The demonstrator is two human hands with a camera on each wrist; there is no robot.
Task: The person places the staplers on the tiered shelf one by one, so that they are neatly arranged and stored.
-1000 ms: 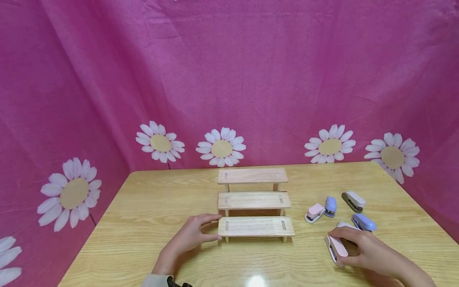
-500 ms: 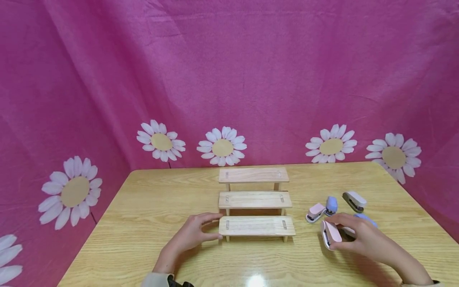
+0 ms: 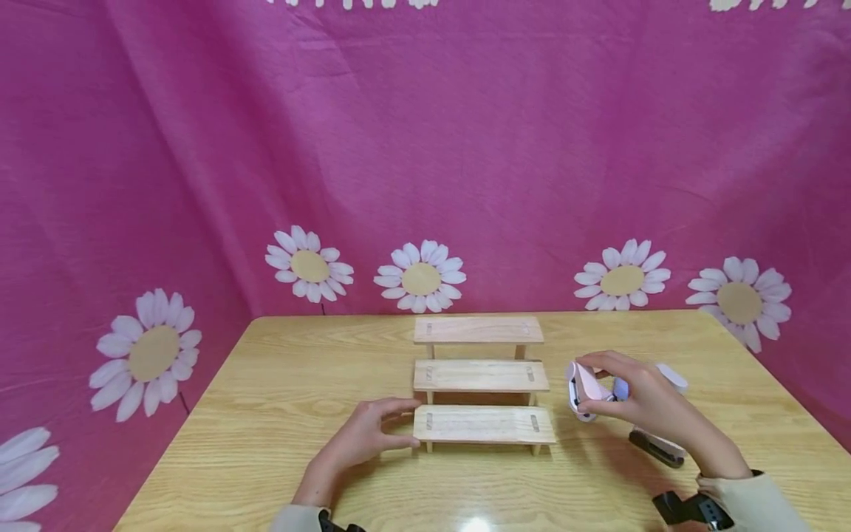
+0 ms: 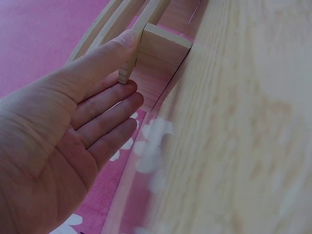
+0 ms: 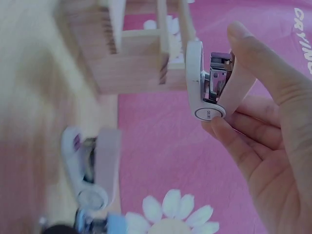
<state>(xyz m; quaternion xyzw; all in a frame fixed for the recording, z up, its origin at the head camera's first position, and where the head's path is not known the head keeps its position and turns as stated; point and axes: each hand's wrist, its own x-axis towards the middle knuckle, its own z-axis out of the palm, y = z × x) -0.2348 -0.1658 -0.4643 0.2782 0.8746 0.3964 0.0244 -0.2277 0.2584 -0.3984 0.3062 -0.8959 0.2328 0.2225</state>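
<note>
A three-step wooden stand [image 3: 482, 425] occupies the middle of the table. At the left end of its lowest step is my left hand [image 3: 362, 436], fingers mostly straight. In the left wrist view the thumb [image 4: 124, 41] touches the board's edge, and the other fingertips reach past its end. My right hand [image 3: 638, 391] pinches a pink stapler [image 3: 592, 391] between thumb and fingers, to the right of the stand. In the right wrist view this stapler [image 5: 195, 83] is tilted with its white base facing the stand. A second pink stapler [image 5: 107, 168] lies below it on the table.
A blue stapler [image 3: 621, 388] shows partly behind my right hand. A white stapler with a dark base [image 3: 658, 447] lies under the right wrist, and another pale stapler [image 3: 674, 377] sits farther back. A pink flowered cloth [image 3: 518, 185] hangs behind the wooden table [image 3: 319, 355].
My right hand has lifted the pink stapler and carried it left and back, closer to the stand. The left hand stays at the lowest step. The head view has shifted slightly.
</note>
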